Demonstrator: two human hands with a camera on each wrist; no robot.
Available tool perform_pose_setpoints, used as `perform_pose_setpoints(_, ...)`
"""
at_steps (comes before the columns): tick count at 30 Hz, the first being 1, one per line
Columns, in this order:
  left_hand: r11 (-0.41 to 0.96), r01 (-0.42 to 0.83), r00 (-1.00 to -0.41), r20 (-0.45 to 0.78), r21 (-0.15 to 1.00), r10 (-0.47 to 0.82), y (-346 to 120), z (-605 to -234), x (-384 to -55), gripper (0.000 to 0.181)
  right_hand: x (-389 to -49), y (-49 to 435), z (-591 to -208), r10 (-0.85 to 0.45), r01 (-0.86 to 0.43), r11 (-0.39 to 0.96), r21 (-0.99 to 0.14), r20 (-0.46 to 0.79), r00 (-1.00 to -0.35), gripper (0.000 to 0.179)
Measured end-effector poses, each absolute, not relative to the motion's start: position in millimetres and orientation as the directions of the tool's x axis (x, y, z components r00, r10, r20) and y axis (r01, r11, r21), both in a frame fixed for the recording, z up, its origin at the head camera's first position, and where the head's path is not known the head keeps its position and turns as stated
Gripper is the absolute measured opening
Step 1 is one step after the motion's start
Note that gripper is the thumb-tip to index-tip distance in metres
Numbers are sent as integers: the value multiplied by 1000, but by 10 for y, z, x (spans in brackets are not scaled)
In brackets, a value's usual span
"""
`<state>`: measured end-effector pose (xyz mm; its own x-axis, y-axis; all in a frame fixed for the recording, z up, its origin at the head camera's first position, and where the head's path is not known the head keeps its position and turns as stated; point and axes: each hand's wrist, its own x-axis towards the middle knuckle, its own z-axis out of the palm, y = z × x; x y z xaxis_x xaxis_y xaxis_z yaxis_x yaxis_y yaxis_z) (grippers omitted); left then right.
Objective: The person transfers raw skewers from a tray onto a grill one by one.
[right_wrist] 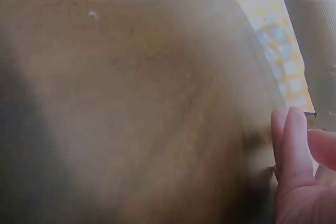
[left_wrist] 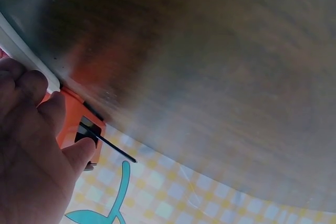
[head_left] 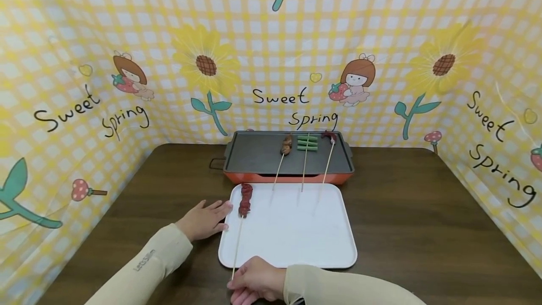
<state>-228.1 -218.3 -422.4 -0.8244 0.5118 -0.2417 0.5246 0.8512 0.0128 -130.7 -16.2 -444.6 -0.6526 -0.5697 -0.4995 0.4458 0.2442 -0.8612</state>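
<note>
Low in the head view, my right hand (head_left: 257, 279) pinches the stick end of a red meat skewer (head_left: 244, 200). Its meat lies over the upper left of a white tray (head_left: 292, 239). At the tray's left rim, my left hand (head_left: 204, 220) rests with fingers spread and touching the edge. Behind the tray stands an orange grill with a dark flat plate (head_left: 254, 154). On the plate are a browned meat skewer (head_left: 286, 145), a green vegetable skewer (head_left: 307, 143) and a dark reddish skewer (head_left: 330, 137), their sticks reaching over the tray.
The dark wooden table (head_left: 406, 211) extends to both sides of the tray. A wire handle (head_left: 217, 164) juts from the grill's left side. Yellow checked cloth (head_left: 279, 51) hangs close behind the grill and along both sides.
</note>
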Motion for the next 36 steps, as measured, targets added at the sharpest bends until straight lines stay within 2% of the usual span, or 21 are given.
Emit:
perform_pose_setpoints(10,845,535,-819,-236,11,523,-2191,-4239,-2271,60,-1267,-212,-4492,-551,470,124,-874,-455,-700,11)
perform_pose_setpoints(19,842,540,-815,-243,14,527,-2186,-4242,-2312,59,-1324,-174,-4432,-438,447,23,-894,-410,-800,7)
perform_pose_setpoints(28,857,514,-821,-272,29,502,-2193,-4249,-2302,60,-1296,-113,-4402,-398,433,71,-899,-423,-814,13)
perform_pose_setpoints(36,848,529,-820,-251,8,514,-2187,-4237,-2308,58,-1226,-47,-4380,-430,375,93,-922,-377,-820,17)
